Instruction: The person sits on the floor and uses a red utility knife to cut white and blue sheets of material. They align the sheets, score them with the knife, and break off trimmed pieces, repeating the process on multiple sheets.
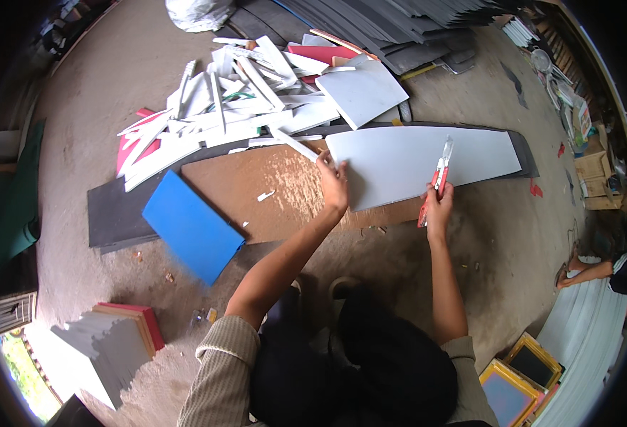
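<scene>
My right hand [438, 205] is closed around a red utility knife [439, 176], its blade pointing away from me over a large white foam sheet [406, 160]. My left hand [333, 183] is at the sheet's left edge, its fingers closed on the end of a narrow white strip [293, 144]. Under the sheet lies a worn brown board [235, 185], scored with many pale cut marks near my left hand. A blue sheet [192, 226] rests across the board's left end.
Beyond the board is a heap of white offcuts [249, 85], with a pale grey sheet [363, 89] on its right. Dark sheets [413, 28] are stacked behind. Grey blocks [103, 349] stand at lower left; yellow frames [513, 388] and another person's leg [587, 274] are at right.
</scene>
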Available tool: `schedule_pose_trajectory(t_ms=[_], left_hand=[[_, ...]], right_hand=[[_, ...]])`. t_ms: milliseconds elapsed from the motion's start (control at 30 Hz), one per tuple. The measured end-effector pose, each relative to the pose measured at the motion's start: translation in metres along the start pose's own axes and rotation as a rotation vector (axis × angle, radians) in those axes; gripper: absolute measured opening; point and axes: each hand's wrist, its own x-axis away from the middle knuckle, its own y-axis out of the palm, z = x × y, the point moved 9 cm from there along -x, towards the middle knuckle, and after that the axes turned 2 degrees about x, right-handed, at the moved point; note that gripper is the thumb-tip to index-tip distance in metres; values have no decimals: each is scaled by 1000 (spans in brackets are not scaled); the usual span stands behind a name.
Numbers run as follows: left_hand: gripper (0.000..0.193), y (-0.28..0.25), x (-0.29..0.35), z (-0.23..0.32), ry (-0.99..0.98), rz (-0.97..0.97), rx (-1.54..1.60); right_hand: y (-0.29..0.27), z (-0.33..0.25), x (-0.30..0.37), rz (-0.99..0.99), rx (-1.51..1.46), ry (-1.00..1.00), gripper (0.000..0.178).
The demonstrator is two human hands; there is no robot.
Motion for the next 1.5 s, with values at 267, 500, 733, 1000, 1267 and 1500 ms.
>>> schedule_pose_trajectory(t_ms=[267, 500, 733, 1000, 1267, 1500], left_hand=[[41, -201, 69, -38, -91, 263, -265], [39, -292, 81, -29, -139, 460, -352], [32, -347, 55, 18, 40, 550, -779], [64, -422, 143, -56, -282, 856, -478], [21, -454, 163, 85, 408, 1055, -574], [22, -479, 72, 129, 310, 496, -272]], right_hand=[[34, -34, 40, -71, -210, 28, 11], [115, -41, 61, -296, -124, 20, 9], [236, -8, 102, -608, 145, -55, 23], [303, -21, 150, -657, 496, -330, 38], [290, -29, 130, -684, 371, -370, 31], [210, -2, 51, -332, 294, -188, 31]])
